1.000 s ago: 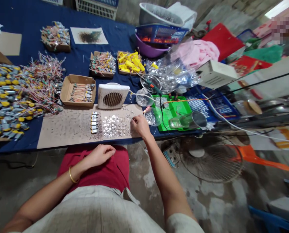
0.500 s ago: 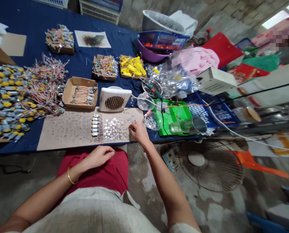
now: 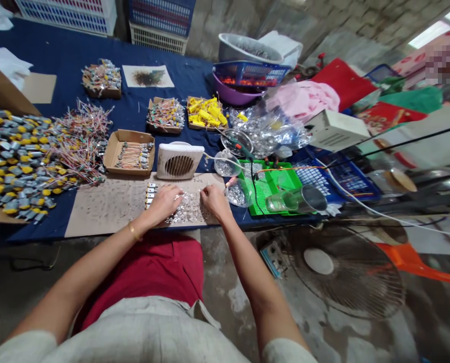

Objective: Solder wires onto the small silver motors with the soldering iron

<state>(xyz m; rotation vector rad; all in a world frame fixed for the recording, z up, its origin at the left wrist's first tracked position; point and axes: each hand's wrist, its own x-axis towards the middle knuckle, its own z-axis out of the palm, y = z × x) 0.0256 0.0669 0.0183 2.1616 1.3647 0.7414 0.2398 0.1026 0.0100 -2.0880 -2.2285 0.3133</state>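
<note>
My left hand (image 3: 165,202) is over the cardboard sheet (image 3: 104,206), between a column of small motors (image 3: 150,194) and the scattered small metal parts (image 3: 189,206). Its fingers are bent and reach the left part of the metal parts. At the right side of these parts rests my right hand (image 3: 213,200), fingertips pinched together. Whatever either hand holds is too small to make out. Just behind the sheet stands a white vented fan box (image 3: 180,161).
Left lies a big heap of motors (image 3: 13,166). Behind are a cardboard tray of wired parts (image 3: 128,151) and a box of yellow pieces (image 3: 207,113). Right stand a clear bowl of metal parts (image 3: 238,193), a green basket (image 3: 260,189) and, lower, a floor fan (image 3: 345,267).
My left hand has risen from the lap onto the cardboard sheet, beside the metal parts. My right hand stays at their right side. The view has shifted slightly.
</note>
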